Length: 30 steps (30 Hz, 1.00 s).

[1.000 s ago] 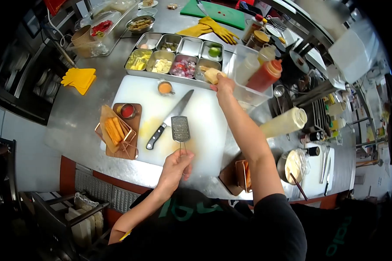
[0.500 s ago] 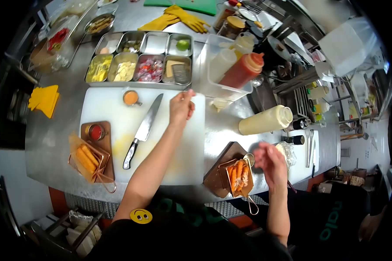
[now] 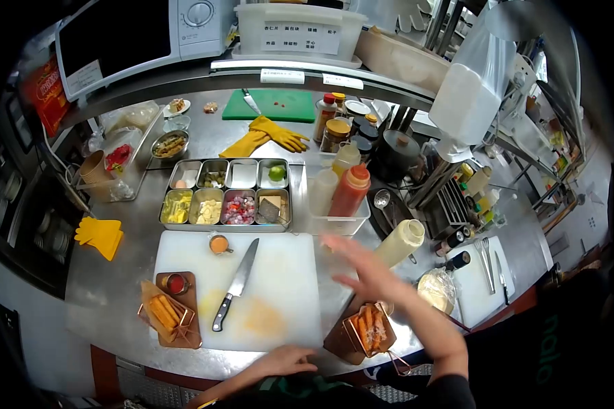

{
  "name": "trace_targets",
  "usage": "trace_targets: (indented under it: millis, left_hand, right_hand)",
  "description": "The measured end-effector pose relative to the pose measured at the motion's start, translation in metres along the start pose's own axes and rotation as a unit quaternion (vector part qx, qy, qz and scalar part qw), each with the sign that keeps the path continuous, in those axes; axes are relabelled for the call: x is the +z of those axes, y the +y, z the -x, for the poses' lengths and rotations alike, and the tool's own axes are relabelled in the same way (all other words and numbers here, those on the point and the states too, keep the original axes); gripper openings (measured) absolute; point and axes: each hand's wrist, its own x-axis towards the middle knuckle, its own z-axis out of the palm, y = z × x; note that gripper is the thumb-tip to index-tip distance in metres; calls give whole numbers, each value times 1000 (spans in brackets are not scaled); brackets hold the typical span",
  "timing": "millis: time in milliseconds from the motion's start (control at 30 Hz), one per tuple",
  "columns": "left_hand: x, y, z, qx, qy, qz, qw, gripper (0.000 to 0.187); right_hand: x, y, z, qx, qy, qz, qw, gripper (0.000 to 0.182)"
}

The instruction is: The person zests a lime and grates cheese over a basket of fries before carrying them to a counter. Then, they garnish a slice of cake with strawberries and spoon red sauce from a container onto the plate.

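My right hand [image 3: 370, 273] is stretched out with fingers apart over the counter, beside the right edge of the white cutting board [image 3: 177, 252]. A squeeze bottle of pale sauce [image 3: 401, 243] stands just beyond it. Under my right wrist, orange fries [image 3: 370, 328] with white shreds sit in a copper wire basket on a wooden board [image 3: 342, 343]. My left hand [image 3: 286, 360] hangs low at the counter's front edge, fingers extended and holding nothing. A chef's knife [image 3: 240, 276] and a small cup of orange sauce [image 3: 219, 244] lie on the cutting board.
Fried sticks [image 3: 162, 312] and a red sauce cup [image 3: 177, 283] share a wooden board at left. Metal ingredient pans [image 3: 225, 228] stand behind the cutting board, beside a plastic bin [image 3: 341, 227] of squeeze bottles. Yellow gloves [image 3: 262, 136] lie farther back, below a shelf. A co-worker stands right.
My left hand has drawn back from above the cutting board to the front edge. My right hand has moved forward and left from beside the fries. The view has tilted up, showing the shelf.
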Motion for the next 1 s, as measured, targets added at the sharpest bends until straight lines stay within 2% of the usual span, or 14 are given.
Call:
trace_targets:
  millis: [33,100,200,267,333,400,467,600,733,800,867,900,967,1000]
  left_hand:
    - [-2,5,10,-94,11,68,993,39]
    - [-5,0,33,-122,71,87,986,39]
    - [-4,-6,65,-190,161,122,961,38]
    - [7,-15,84,-220,234,219,921,38]
    - [17,-27,92,-210,251,261,908,37]
    - [19,-18,96,-221,238,182,928,37]
    - [20,-15,99,-276,235,237,901,36]
    - [24,-17,95,-215,249,322,888,31]
    - [37,-12,82,-180,188,356,897,28]
    - [49,-4,69,-203,178,388,881,28]
    - [65,-1,52,-225,177,420,861,29]
    - [77,-4,43,-257,181,466,827,30]
    - [96,9,22,-307,196,532,765,33]
    - [108,11,13,-313,202,535,758,33]
  right_hand:
    - [-9,14,-26,22,-8,-37,999,74]
    - [-30,21,-86,97,135,-239,957,68]
    - [-74,63,-160,180,289,-515,787,54]
    - [-99,69,-198,253,378,-531,715,46]
    - [-120,71,-226,310,397,-508,699,40]
    - [-121,117,-252,235,413,-486,734,35]
    - [-124,158,-256,137,375,-481,780,31]
    - [-86,30,-146,61,233,-458,856,23]
    - [-85,-49,29,127,329,-306,884,24]
    - [-79,-36,113,164,399,-338,837,26]
    - [-57,-44,179,291,442,-328,783,29]
    - [-43,-116,149,254,502,-488,668,29]
    - [10,-5,287,463,411,-220,754,20]
    - [40,15,314,465,400,-215,760,22]
